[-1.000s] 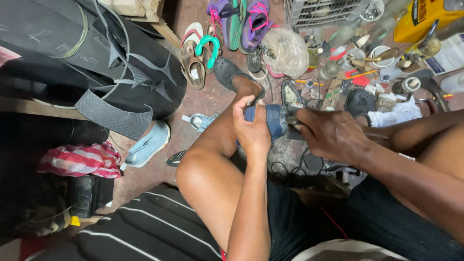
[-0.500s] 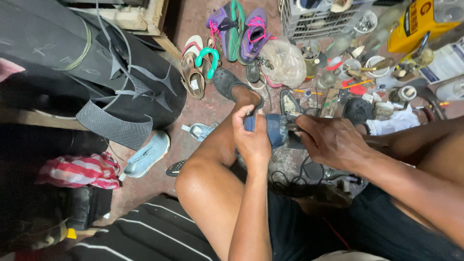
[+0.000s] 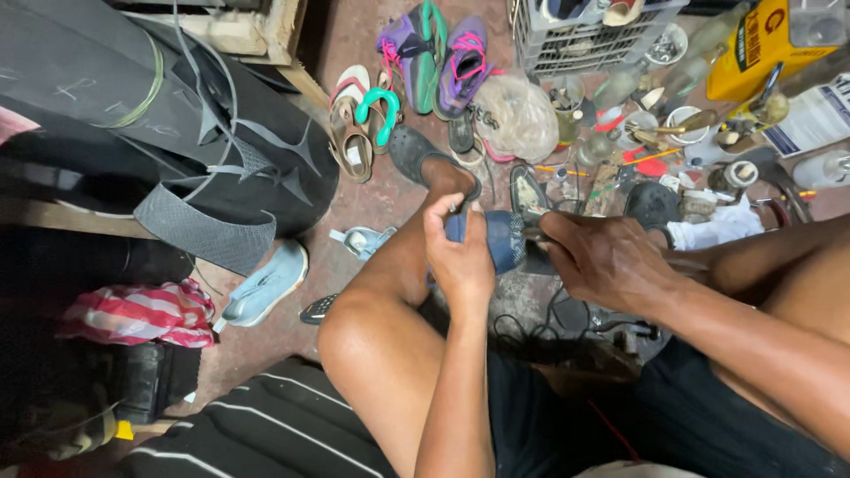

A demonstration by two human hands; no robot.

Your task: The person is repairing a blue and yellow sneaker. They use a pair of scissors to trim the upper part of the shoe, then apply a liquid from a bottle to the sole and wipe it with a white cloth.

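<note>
From the head camera I see my left hand (image 3: 460, 257) gripping a blue shoe (image 3: 496, 237) at centre frame, my right hand (image 3: 606, 258) at three o'clock pinching something (too small to identify) against it.

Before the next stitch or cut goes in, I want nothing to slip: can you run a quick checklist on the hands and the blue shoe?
1. Left hand grips the blue shoe: ok, fingers wrap its near side.
2. Right hand is at the shoe: ok, it meets the shoe's right end.
3. Tool in the right hand: cannot tell, only a thin tip shows.
4. Shoe is braced: ok, held above the raised left knee.
5. Floor around the left foot: not ok, crowded with sandals and small tools.
</note>
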